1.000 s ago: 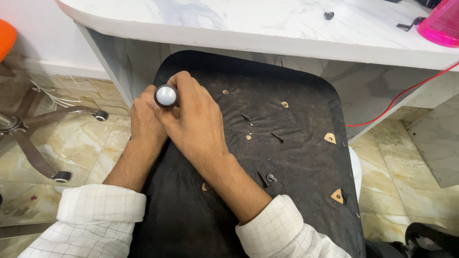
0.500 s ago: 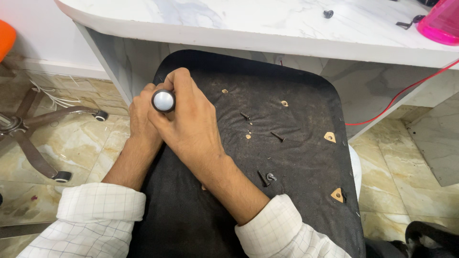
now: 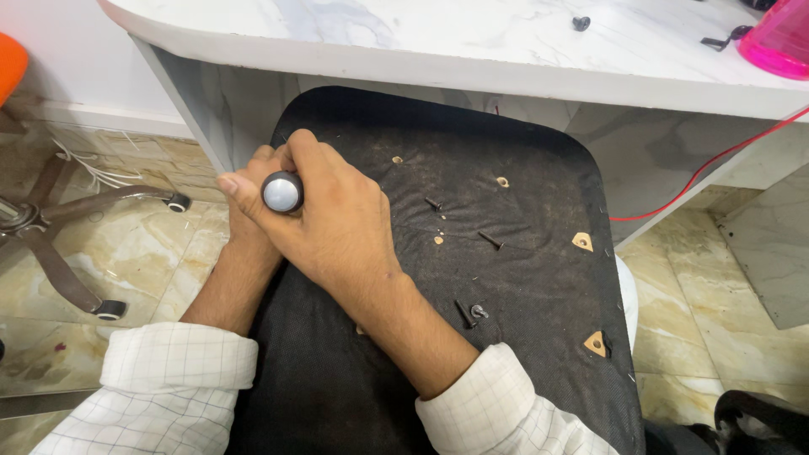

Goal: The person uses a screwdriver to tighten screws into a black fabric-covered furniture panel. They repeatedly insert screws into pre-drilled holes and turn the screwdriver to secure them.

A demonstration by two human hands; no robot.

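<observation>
My right hand (image 3: 333,223) is wrapped around the dark handle of a screwdriver (image 3: 281,193), whose round silver-grey end cap faces up at me. The shaft and tip are hidden under my hands. My left hand (image 3: 253,202) sits just below and behind the right one, near the tool's lower end; whether it grips the shaft is hidden. Both hands work over the left side of an upturned black chair seat (image 3: 522,337), whose underside is covered in dark fabric. Loose black screws (image 3: 490,240) lie on that fabric to the right of my hands.
A white marble-look desk (image 3: 472,42) overhangs the far edge of the seat, with a pink container (image 3: 779,40) at its right. A chair's wheeled base (image 3: 76,253) lies on the tiled floor at left. A red cable (image 3: 699,173) runs under the desk.
Both hands and the screwdriver handle have barely shifted; the grip around the handle has turned slightly.
</observation>
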